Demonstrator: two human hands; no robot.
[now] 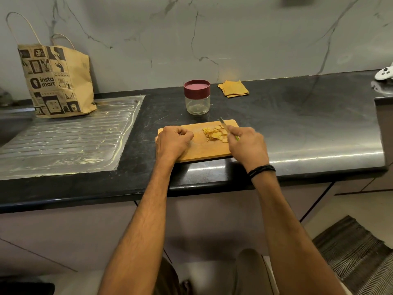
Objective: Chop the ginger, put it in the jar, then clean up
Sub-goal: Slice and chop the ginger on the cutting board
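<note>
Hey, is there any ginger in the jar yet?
No, the clear jar looks empty with its maroon lid on, and the ginger pieces lie on the cutting board.

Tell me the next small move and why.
Probably bring the knife down through the ginger pile: the right hand grips it at the pile's edge, the slices look coarse, and the jar is empty with its lid on.

Black speckled table (297, 116); tan wooden board (197, 150); pale yellow ginger (214, 134); knife (223, 122) with a green handle. Clear jar (197, 106), maroon lid (197, 88). Mustard cloth (233, 88). Brown paper bag (57, 81), upper left, printed with dark panels. Grey wall (255, 39), dark-veined.
</note>
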